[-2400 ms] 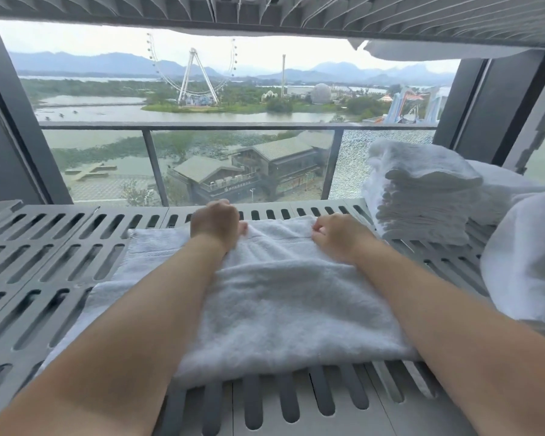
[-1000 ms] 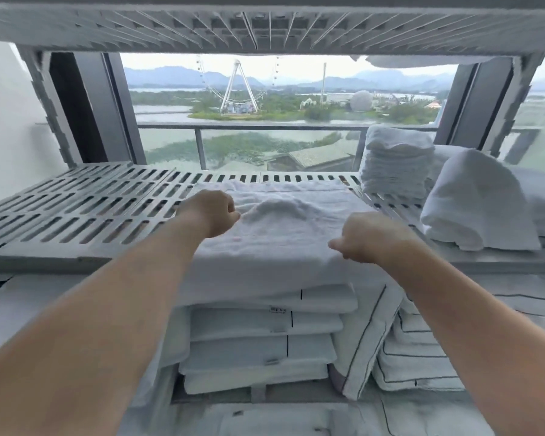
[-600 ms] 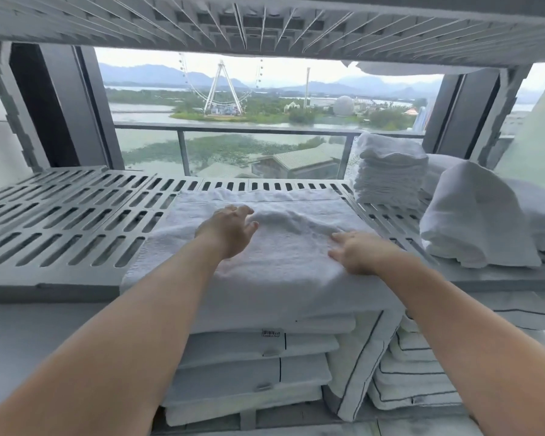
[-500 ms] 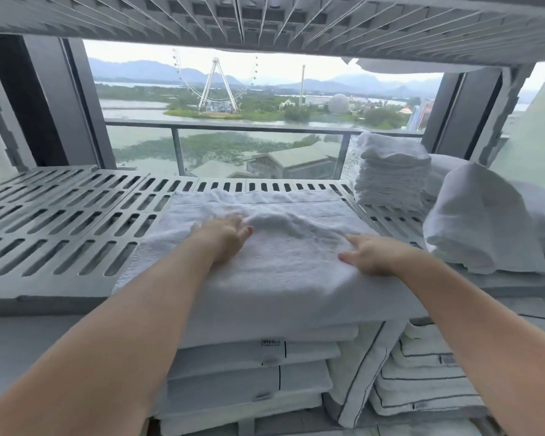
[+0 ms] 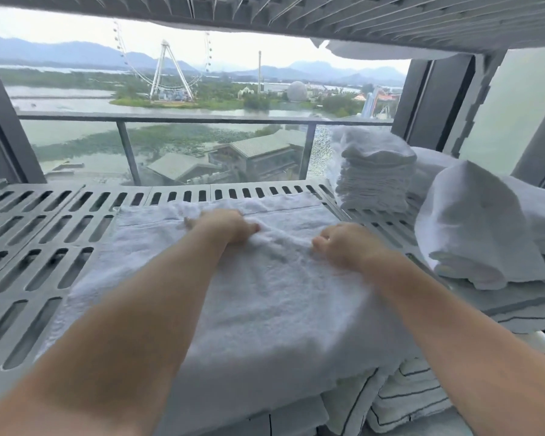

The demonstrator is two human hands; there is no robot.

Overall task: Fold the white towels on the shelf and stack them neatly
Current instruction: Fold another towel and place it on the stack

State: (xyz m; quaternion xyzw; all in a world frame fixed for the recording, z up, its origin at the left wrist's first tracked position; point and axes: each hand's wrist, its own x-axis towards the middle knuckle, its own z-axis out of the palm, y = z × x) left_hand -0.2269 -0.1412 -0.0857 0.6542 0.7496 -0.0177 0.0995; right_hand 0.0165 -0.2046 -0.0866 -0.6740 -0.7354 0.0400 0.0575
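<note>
Honestly, maybe midway: folded stack (image 5: 375,174) center right, left hand (image 5: 224,226) and right hand (image 5: 343,243) each in a pinching grip on the towel (image 5: 265,294), rumpled pile (image 5: 472,228) far right undone.

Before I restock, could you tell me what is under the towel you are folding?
The towel lies on the slotted grey shelf, its near edge overhanging folded striped linens below. The shelf part beneath it is covered.

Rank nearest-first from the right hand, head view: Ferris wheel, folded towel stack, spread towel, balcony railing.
1. spread towel, gripped by the right hand.
2. folded towel stack, back right on the shelf.
3. balcony railing, outside the glass.
4. Ferris wheel, far background, left.
</note>
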